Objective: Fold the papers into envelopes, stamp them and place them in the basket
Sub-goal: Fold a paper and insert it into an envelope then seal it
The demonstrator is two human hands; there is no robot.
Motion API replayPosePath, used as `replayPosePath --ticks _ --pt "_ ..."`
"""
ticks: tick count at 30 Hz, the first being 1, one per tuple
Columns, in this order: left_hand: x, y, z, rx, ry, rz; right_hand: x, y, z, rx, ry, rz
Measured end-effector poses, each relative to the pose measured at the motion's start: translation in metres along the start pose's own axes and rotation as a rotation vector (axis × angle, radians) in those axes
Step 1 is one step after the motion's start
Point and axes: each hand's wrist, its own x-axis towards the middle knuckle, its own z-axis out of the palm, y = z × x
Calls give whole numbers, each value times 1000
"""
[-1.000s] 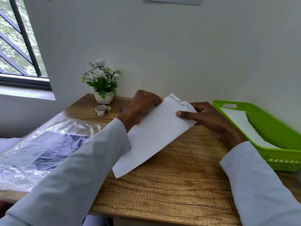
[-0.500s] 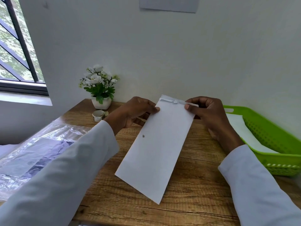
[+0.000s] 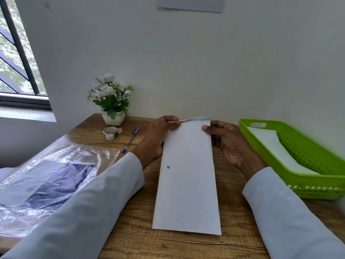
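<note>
A long white envelope (image 3: 187, 176) is held upright over the middle of the wooden table (image 3: 233, 217), its length running toward me. My left hand (image 3: 158, 137) pinches a thin strip peeling off the flap at the envelope's top left corner. My right hand (image 3: 229, 143) grips the top right edge, thumb on the front face. A small dark speck marks the envelope's left side. The green basket (image 3: 306, 159) stands at the right with a white envelope (image 3: 280, 152) lying in it.
A potted white-flower plant (image 3: 112, 101) stands at the back left by the wall. A roll of tape (image 3: 110, 133) and a blue pen (image 3: 130, 140) lie near it. A crinkled plastic bag (image 3: 52, 176) with dark sheets covers the table's left side.
The envelope has swung from a diagonal to straight, pointing at me. My left hand moved to its top corner and has drawn a strip off the flap.
</note>
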Motion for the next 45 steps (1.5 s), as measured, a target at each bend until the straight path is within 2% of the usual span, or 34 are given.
replayPosePath --ticks 14,19,23,29,36,40,45 --pt "-4 2 -9 333 -82 135 5 4 0 -344 98 -161" --pt "-5 1 -6 376 -33 250 3 -2 1 -259 124 -229" --pt "-4 0 -5 440 -97 332 5 -3 8 -378 113 -216" --pt "-4 0 -7 477 -145 268 6 -4 5 -499 41 -198" --pt "-5 -5 1 502 -160 305 7 -4 7 -573 -89 -156" --pt "-2 -3 -3 492 -134 212 7 -2 10 -571 -107 -162" --pt "2 5 -10 377 -8 150 9 -2 5 -534 -68 -175"
